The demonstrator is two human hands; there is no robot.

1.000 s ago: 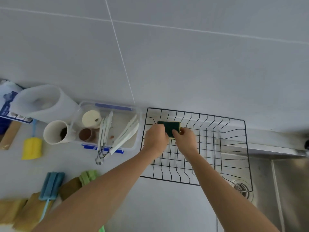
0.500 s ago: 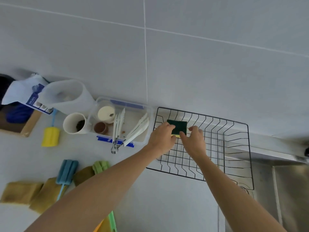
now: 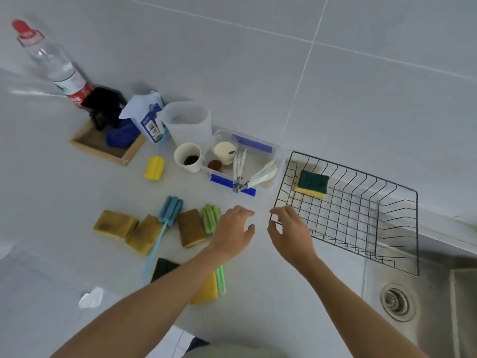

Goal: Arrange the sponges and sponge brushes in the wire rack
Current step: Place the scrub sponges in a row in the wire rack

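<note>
A yellow sponge with a green scouring top lies in the far left corner of the black wire rack. My left hand hovers open over the counter just right of a green sponge brush and a brown sponge. My right hand is open by the rack's near left corner, holding nothing. Further left lie a blue sponge brush, two more brown sponges, and a yellow brush head. Another green-and-yellow sponge is partly hidden under my left forearm.
A clear tub with tongs and small cups stands left of the rack, beside a white cup and a jug. A wooden tray and a bottle are at far left. The steel sink lies at right.
Both hands let go of the green-topped sponge in the rack and drew back toward me and left. The camera view swung left, showing more of the counter.
</note>
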